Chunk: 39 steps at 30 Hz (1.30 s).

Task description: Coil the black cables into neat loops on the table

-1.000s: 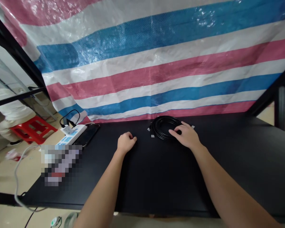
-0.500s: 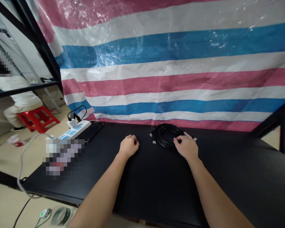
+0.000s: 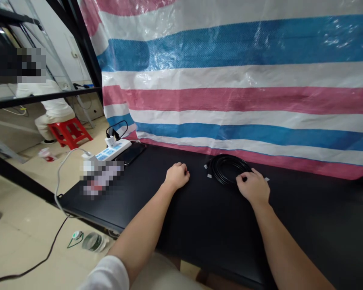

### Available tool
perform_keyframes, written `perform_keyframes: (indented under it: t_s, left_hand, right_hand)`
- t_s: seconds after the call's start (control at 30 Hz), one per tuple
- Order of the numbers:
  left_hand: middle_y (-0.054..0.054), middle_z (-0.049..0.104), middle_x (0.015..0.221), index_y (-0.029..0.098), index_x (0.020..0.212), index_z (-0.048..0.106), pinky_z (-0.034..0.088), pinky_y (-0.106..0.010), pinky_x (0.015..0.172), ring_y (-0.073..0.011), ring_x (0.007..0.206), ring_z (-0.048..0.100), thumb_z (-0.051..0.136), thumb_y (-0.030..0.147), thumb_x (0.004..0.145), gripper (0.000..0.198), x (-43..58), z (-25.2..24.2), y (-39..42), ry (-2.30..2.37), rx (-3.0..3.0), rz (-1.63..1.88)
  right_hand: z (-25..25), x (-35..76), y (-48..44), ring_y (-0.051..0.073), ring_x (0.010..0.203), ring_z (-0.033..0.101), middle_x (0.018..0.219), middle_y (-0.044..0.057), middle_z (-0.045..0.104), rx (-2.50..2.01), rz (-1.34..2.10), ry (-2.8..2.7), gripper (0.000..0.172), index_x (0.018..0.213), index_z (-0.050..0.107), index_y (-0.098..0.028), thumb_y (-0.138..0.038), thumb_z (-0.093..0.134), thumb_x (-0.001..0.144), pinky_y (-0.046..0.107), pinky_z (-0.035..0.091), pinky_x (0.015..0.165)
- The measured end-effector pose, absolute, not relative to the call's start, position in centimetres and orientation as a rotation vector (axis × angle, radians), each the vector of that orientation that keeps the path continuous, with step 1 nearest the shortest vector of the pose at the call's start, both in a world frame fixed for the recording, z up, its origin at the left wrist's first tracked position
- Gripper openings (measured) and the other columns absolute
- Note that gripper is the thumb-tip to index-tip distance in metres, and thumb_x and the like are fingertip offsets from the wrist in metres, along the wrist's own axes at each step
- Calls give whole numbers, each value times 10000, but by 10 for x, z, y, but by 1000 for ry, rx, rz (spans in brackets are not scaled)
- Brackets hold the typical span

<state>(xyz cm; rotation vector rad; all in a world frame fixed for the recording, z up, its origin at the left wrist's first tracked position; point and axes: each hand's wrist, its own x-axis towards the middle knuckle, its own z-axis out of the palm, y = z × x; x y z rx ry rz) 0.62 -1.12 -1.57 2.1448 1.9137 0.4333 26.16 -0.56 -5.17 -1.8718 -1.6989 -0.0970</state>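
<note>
Since the earlier frame the head view has swung, so the black table (image 3: pixel 211 229) now slants across the lower frame beneath the striped tarpaulin (image 3: pixel 230 92). The coil of black cable (image 3: pixel 230 169) lies flat on the table's far edge, right of centre, with the right hand (image 3: pixel 252 187) at its lower right, fingers (image 3: pixel 248 176) together and curled against it, though whether they grip it cannot be told. The left hand (image 3: pixel 177 176) rests apart on the table, fingers curled together around nothing.

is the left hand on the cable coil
No, the left hand rests on the desk, apart from the cable coil, which the right hand touches.
</note>
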Motion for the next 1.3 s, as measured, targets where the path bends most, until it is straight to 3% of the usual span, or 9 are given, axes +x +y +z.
perform_keyframes:
  t_s: [0.53,0.63,0.8,1.07,1.3]
  left_hand:
    - [-94,638,1035,192,969,631,486,-301,853,-218,1052,597,419,229,890,230,9,-11,-22,2011,2225,318]
    - [-107,640,1052,177,1004,617,483,-312,872,-223,1058,596,389,233,903,256,11,-11,-25,2021,2222,295]
    - [-142,639,1081,143,1049,598,467,-332,912,-239,1081,586,367,239,902,290,14,-9,-25,2016,2259,248]
    - [-94,686,1065,208,984,660,488,-342,840,-256,1026,631,453,370,843,298,16,1,-3,2004,2138,100]
    - [-86,715,1015,229,941,686,482,-351,810,-264,983,656,384,389,875,348,16,-4,8,2073,2105,124]
  right_hand:
    - [-60,269,-9,305,980,573,719,100,640,-1726,-152,-1568,149,554,525,-226,-271,467,683,456,426,857]
    - [-58,273,-12,303,908,559,772,122,628,-1728,-163,-1467,112,649,583,-205,-275,497,665,447,421,841]
    - [-52,271,-15,343,951,502,936,195,616,-1932,-153,-1239,318,915,658,-109,-272,513,684,477,396,802]
    - [-32,259,-15,351,1059,473,1050,200,610,-2138,38,-1164,364,1043,658,-89,-247,489,762,486,370,841]
    - [-29,258,-10,344,1080,471,1066,202,631,-2196,78,-1183,377,1111,640,-89,-215,434,821,492,355,855]
